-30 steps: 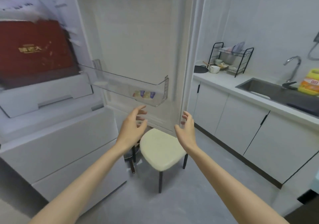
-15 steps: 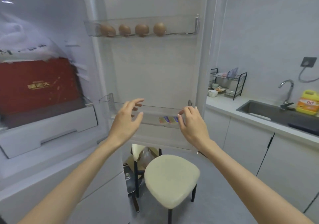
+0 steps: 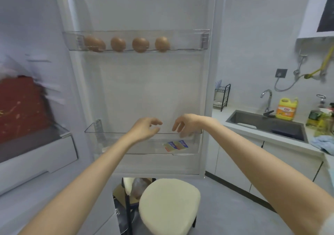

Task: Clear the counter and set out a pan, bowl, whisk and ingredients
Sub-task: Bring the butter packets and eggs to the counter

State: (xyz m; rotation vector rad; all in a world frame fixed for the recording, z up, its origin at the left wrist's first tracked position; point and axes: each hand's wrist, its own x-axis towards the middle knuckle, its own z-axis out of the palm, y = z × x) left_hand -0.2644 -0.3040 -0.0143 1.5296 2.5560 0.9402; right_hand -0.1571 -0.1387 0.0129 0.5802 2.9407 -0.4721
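Several eggs [image 3: 140,44] are sitting in a row in the clear upper bin [image 3: 204,37] of the open fridge door [image 3: 144,90], in the upper middle of the frame. They are lying on their sides, long axes running roughly along the bin, and the leftmost ones are overlapping. The lower bin [image 3: 94,131], at mid-frame, is holding only a couple of small flat packets [image 3: 176,145] towards its right end.

Both hands are hovering in front of that lower bin's rim, well below the eggs. The left hand [image 3: 144,130] is reaching in with fingers loosely curled, gripping nothing. The right hand [image 3: 184,124] is drooping, fingers relaxed and pointing down; whether they are touching the rim I cannot tell.

A cream stool [image 3: 169,204] is standing below the door.
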